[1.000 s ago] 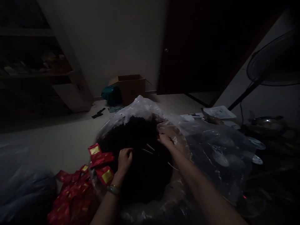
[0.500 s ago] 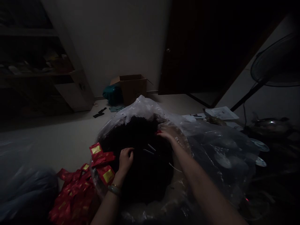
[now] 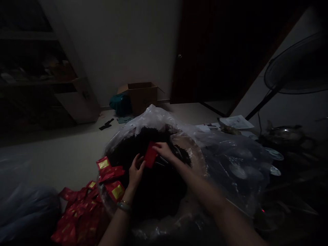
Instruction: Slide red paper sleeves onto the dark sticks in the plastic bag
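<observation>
My right hand (image 3: 164, 151) is closed on the upper edge of a small red packet (image 3: 150, 155), held over a heap of dark, loose, leaf-like material (image 3: 156, 198). To the left of the packet is my left hand (image 3: 135, 172), thumb and fingers apart, its thumb close to the packet's lower edge; whether they touch I cannot tell. The heap fills a wide round container lined with a clear plastic bag (image 3: 153, 114). Thin shiny sticks (image 3: 162, 162) lie on the heap, partly behind my right hand. Red packets with gold labels (image 3: 118, 192) rest on the container's left rim.
A pile of red packets (image 3: 79, 218) lies at lower left beside a dark plastic-covered bundle (image 3: 28, 215). An open cardboard box (image 3: 143, 97) and a teal bag (image 3: 120, 104) stand by the wall. On the right are clear plastic sheeting (image 3: 235, 160), papers (image 3: 237, 122) and a fan (image 3: 294, 68).
My right hand has moved left from the heap's right side, bringing the red packet to the middle. My left hand's fingers have spread and turned toward the packet.
</observation>
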Tool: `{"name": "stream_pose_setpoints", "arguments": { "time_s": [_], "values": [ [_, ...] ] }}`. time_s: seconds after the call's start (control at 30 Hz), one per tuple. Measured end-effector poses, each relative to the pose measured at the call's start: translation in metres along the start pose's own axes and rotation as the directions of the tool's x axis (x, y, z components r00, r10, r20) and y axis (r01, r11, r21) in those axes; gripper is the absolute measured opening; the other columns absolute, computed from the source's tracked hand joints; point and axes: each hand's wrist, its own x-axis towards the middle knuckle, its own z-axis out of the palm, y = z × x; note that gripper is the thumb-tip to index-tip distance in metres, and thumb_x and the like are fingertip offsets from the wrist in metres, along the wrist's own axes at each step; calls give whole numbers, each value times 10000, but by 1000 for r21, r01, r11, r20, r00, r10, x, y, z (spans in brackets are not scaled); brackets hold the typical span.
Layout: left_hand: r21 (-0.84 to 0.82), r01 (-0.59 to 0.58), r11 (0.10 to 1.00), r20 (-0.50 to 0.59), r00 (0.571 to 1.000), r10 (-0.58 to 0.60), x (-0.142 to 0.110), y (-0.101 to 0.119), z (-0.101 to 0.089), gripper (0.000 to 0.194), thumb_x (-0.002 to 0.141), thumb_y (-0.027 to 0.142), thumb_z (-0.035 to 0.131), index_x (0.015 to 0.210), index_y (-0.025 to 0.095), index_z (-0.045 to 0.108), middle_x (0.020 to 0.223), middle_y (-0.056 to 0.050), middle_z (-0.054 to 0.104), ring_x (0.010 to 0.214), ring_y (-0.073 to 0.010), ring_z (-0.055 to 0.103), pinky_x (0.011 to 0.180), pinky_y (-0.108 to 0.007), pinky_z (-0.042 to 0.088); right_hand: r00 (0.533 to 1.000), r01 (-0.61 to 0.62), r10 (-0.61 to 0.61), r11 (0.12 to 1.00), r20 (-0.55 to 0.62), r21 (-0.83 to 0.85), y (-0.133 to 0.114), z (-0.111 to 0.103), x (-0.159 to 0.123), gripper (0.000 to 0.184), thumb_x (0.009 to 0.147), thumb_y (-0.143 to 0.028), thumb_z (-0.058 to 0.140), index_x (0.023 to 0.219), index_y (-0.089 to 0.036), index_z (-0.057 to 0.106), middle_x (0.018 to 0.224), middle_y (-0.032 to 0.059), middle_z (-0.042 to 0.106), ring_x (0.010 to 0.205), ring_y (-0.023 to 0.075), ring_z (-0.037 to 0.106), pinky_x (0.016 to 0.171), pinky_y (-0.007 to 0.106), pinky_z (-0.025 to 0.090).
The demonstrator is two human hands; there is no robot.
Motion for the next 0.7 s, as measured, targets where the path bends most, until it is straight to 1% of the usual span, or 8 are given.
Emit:
{"name": "stream_pose_setpoints", "arguments": {
  "time_s": [0.03, 0.07, 0.17, 0.23, 0.33, 0.47, 0.6, 0.7],
  "values": [
    [-41, 29, 999, 28, 999, -28, 0, 0, 0, 431, 776, 372, 597, 1155, 167, 590, 1034, -91, 709, 933, -223, 668, 817, -345, 525, 993, 44, -49, 998, 106, 45, -2, 10, -10, 345, 794, -330, 557, 1072, -153, 662, 866, 40, 701, 695, 185, 624, 616, 305, 525],
    [-56, 54, 997, 46, 998, -52, 0, -1, -1, 400, 763, 386, 600, 1087, 152, 627, 983, -90, 721, 889, -228, 677, 781, -337, 534, 987, 90, -95, 995, 131, 46, -3, 17, -20, 379, 804, -315, 548, 1151, -186, 628, 961, 42, 695, 782, 192, 632, 684, 320, 531],
    [-11, 105, 994, -13, 994, -105, 3, -4, -6, 346, 754, 432, 578, 911, 139, 675, 848, -73, 729, 793, -233, 675, 721, -332, 537, 996, 91, -88, 936, 22, -339, -1, 11, -54, 540, 802, -280, 578, 1330, -218, 486, 1187, 103, 604, 1066, 239, 558, 926, 383, 442],
    [5, 137, 991, -126, 983, -135, 6, -6, -9, 343, 770, 425, 545, 914, 139, 665, 847, -73, 724, 792, -232, 670, 720, -333, 534, 999, -36, 53, 749, 5, -662, 8, -5, -77, 788, 717, -277, 679, 1426, -203, 342, 1291, 172, 509, 1164, 323, 480, 950, 466, 396],
    [20, 173, 985, -242, 956, -163, 10, -8, -11, 319, 781, 368, 520, 970, 142, 642, 902, -81, 716, 835, -228, 666, 753, -330, 529, 959, -136, 284, 534, 25, -835, 28, -28, -104, 981, 644, -252, 727, 1474, -194, 209, 1312, 213, 456, 1144, 378, 488, 877, 477, 426],
    [78, 172, 982, -282, 949, -143, 10, -9, -11, 313, 793, 315, 506, 1041, 157, 613, 973, -88, 701, 896, -227, 659, 816, -337, 518, 937, -173, 344, 604, 59, -778, 50, -41, -113, 868, 735, -231, 614, 1478, -159, 172, 1315, 200, 439, 990, 255, 608, 818, 328, 455],
    [131, 170, 977, -276, 952, -129, 9, -10, -12, 328, 787, 286, 507, 1071, 152, 603, 1023, -111, 690, 941, -245, 651, 858, -368, 504, 981, -65, 178, 676, 76, -734, 64, -59, -105, 559, 777, -218, 562, 1324, -175, 458, 1202, 129, 543, 1039, 221, 590, 882, 289, 429],
    [167, 147, 975, -251, 962, -102, 9, -8, -13, 357, 782, 251, 503, 1115, 159, 592, 1053, -107, 689, 962, -241, 649, 863, -362, 501, 999, -35, 43, 716, -6, -698, 78, -88, -100, 509, 788, -236, 547, 1287, -166, 477, 1199, 131, 562, 1112, 243, 548, 942, 349, 411]
  ]
}}
